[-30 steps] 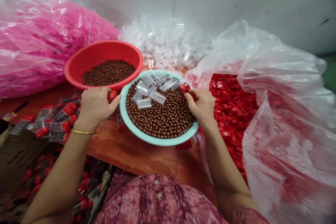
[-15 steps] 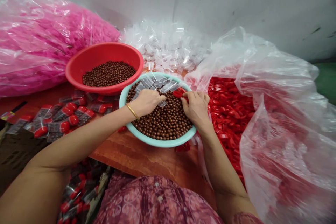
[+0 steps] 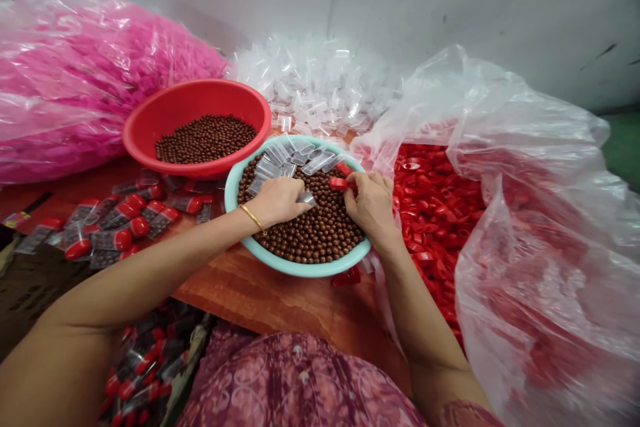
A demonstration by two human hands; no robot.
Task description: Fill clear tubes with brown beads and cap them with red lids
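Note:
My left hand is over a teal plastic basin, its fingertips pinching a small clear plastic tube above the brown balls that fill the basin. My right hand rests at the basin's right rim and holds a red plastic cap between fingers and thumb. Several more clear tubes lie on the balls at the far side. A second red cap sits just beyond my right fingers.
A red basin of brown balls stands behind on the wooden table. Filled tubes with red caps lie at left. Bags hold pink items and red caps; loose clear tubes heap at the back.
My left hand has moved from the red basin's rim into the teal basin and picked up a clear tube. My right hand stays at the rim, still holding a red cap.

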